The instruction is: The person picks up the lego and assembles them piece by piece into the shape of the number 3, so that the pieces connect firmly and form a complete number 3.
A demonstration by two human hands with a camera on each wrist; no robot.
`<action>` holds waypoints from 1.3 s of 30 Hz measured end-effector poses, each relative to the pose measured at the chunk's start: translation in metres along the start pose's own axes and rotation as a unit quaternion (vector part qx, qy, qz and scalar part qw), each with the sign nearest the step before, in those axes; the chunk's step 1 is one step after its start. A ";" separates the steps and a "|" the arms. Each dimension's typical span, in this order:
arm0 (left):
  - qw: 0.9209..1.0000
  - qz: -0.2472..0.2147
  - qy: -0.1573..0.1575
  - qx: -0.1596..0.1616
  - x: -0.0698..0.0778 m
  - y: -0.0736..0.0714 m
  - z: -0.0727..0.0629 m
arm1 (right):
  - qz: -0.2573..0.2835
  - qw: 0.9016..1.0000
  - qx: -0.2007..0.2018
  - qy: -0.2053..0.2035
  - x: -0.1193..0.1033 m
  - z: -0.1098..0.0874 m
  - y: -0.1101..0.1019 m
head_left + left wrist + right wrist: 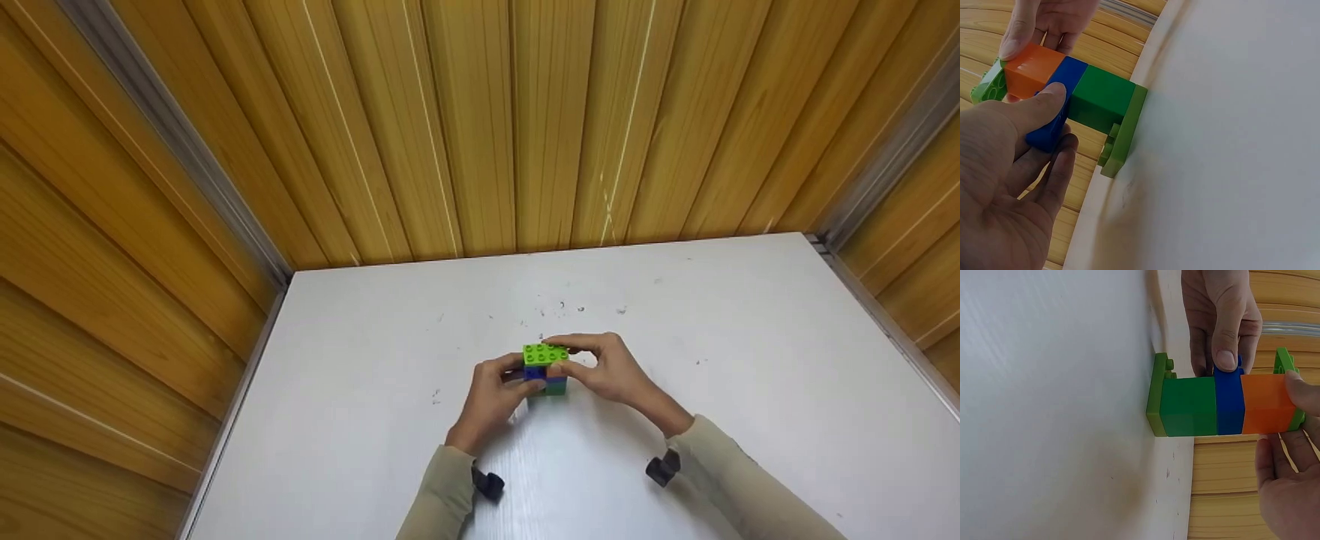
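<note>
A small tower of toy building blocks stands on the white table. At its foot lies a flat olive-green plate (pixel 1157 394), carrying a dark green block (pixel 1189 406). Above that come a flat blue brick (pixel 1229 402) and an orange block (pixel 1266 402). A lime-green studded plate (pixel 545 354) tops it, reaching out over the left side. My left hand (pixel 491 394) pinches the blue brick's overhanging end, thumb on the near face. With thumb in front and fingers behind, my right hand (pixel 613 371) holds the lime-green plate at its right end, right against the orange block.
The white table (pixel 360 337) carries scattered dark scuffs around the tower. Wood-patterned walls (pixel 480 135) rise behind and on both sides, with metal strips at the corners. Black wrist devices (pixel 489 486) hang at both sleeves.
</note>
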State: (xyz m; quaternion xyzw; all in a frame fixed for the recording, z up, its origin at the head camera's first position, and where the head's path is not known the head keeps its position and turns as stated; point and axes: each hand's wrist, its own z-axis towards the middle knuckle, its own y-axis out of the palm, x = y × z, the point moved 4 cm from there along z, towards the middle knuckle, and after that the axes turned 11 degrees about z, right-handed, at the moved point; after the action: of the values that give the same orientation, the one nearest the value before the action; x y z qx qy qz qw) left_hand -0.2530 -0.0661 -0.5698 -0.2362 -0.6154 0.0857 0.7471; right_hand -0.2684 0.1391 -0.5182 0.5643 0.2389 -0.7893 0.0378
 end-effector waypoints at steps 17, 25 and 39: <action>1.000 0.014 0.008 0.003 -0.001 0.001 -0.002 | 0.020 1.000 -0.006 -0.012 0.001 -0.003 0.000; 1.000 0.019 -0.003 0.002 0.000 0.000 -0.002 | 0.078 0.996 0.032 -0.006 0.011 -0.009 0.001; 1.000 0.008 -0.004 0.005 0.001 0.001 -0.003 | 0.145 0.988 0.038 0.042 0.035 -0.022 0.012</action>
State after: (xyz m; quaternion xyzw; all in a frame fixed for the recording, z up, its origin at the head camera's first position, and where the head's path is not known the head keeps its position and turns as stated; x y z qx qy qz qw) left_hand -0.2501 -0.0656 -0.5698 -0.2374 -0.6160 0.0958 0.7450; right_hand -0.2578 0.1456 -0.5594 0.6265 0.1257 -0.7597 0.1208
